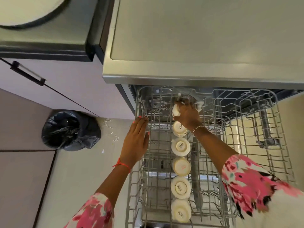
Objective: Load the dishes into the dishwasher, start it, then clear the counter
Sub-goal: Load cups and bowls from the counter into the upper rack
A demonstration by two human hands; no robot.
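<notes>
A round waste bin stands on the floor, close to the base of a pale cabinet door. The bin is lined with a glossy black bag, gathered loosely around the rim. A straight black handle is mounted on the cabinet front. Thin white scraps lie scattered on the floor just beside the bin. Dark joints separate the large floor tiles.

Cream, perhaps off-white, cups; grey rack; pink floral sleeves
</notes>
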